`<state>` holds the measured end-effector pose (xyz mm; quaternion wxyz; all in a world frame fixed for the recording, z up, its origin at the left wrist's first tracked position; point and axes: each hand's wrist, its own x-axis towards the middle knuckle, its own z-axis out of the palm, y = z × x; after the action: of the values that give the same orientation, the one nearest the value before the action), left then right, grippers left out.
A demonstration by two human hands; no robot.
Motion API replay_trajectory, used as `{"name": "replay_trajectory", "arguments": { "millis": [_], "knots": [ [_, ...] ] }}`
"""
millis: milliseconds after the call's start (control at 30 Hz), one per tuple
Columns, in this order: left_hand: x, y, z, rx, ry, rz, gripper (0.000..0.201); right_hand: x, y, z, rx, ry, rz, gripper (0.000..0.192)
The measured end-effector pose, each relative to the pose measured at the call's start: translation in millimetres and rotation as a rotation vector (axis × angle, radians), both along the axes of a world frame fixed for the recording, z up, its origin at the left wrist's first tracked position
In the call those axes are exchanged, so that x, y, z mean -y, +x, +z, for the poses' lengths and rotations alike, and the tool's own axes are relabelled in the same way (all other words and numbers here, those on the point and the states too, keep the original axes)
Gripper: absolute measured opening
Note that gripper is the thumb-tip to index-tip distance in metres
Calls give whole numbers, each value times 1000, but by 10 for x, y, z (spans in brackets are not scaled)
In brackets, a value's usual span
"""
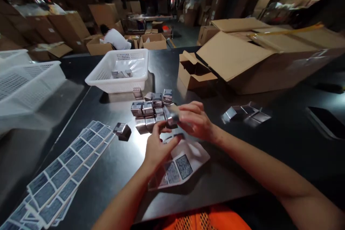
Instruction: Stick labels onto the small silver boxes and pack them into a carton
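My right hand (196, 120) grips a small silver box (171, 115) just above the dark table (113, 172). My left hand (159, 145) meets it from below, fingertips touching the same box. Under both hands lies a white sticker sheet (181, 167) with a few blue patterned labels left on it. Right behind the hands stands a cluster of several small silver boxes (151, 109). One more silver box (122, 130) lies alone to the left.
Long strips of blue labels (63, 172) fan out at the front left. A white basket (120, 70) holds a few boxes; more white baskets (24, 82) stand far left. Open cardboard cartons (242, 55) fill the right. Flattened silver boxes (246, 114) lie right. A person sits among cartons behind.
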<state>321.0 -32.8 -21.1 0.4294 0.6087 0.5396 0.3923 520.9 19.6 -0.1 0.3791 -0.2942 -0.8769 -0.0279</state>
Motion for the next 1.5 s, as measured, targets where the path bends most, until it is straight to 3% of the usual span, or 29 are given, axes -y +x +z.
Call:
{"name": "replay_trajectory", "arguments": {
  "millis": [67,133,267,333,433,533,600,700,767,1000,1500],
  "knots": [
    [25,22,42,149,12,3,67,222,107,-83,70,33,78,14],
    [46,42,72,209,4,-23,59,430,164,-147,70,59,145,18],
    [95,72,53,118,-2,-61,59,729,254,-96,-304,-32,-14,31],
    [129,82,8,30,39,-70,59,797,314,4,-530,-170,-68,31],
    [179,92,-72,-96,143,-95,50,816,377,136,-836,-439,-23,15],
    [215,92,-134,-183,199,-120,47,821,376,185,-944,-831,-13,12],
    [227,86,-156,-221,207,-125,47,841,348,178,-911,-1063,-13,33],
    [234,71,-168,-260,200,-123,50,877,287,136,-910,-1238,-43,80],
    [236,62,-170,-272,208,-131,50,885,246,104,-937,-1273,-74,86],
    [244,50,-167,-291,299,-160,47,848,196,66,-969,-1348,-65,83],
    [238,31,-193,-294,427,-169,49,866,203,94,-962,-1366,-93,78]
  ]
}}
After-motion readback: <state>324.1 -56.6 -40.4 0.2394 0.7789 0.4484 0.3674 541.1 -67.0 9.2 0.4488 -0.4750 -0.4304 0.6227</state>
